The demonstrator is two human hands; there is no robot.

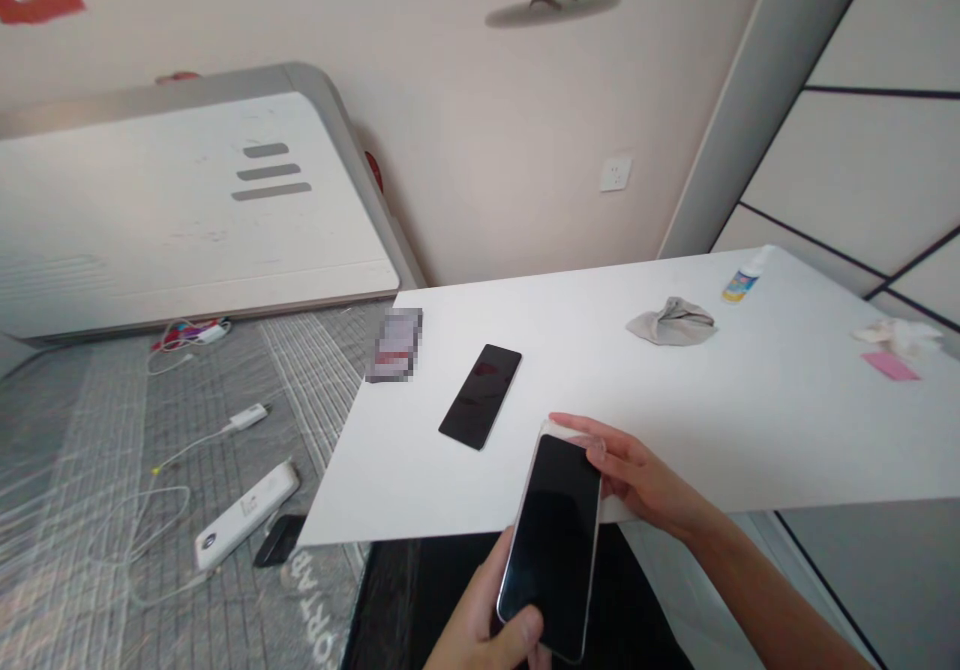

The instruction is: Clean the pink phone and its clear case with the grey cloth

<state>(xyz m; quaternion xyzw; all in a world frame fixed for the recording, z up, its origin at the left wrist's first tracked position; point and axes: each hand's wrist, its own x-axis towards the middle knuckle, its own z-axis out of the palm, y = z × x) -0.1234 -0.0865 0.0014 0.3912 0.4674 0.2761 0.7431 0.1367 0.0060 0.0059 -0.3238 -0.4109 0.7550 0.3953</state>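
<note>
A smartphone (553, 540) with a dark screen is held tilted over the table's front edge, screen facing me. My left hand (491, 605) is closed around its lower end, thumb on the front. A clear phone case (559, 432) lies behind the phone and sticks out past its top edge. My right hand (637, 470) pinches the case at the upper right corner, thumb in front and fingers behind. Farther back on the table lies a second dark smartphone (481, 397), apart from both hands.
On the white table (720, 420) are a blurred-out item (396, 345) at left, a grey cloth (675, 323), a small spray bottle (742, 278), and a pink slip (891, 366) beside crumpled white tissue (900, 336). A white power bank (246, 515) and cables lie on the grey bedding at left.
</note>
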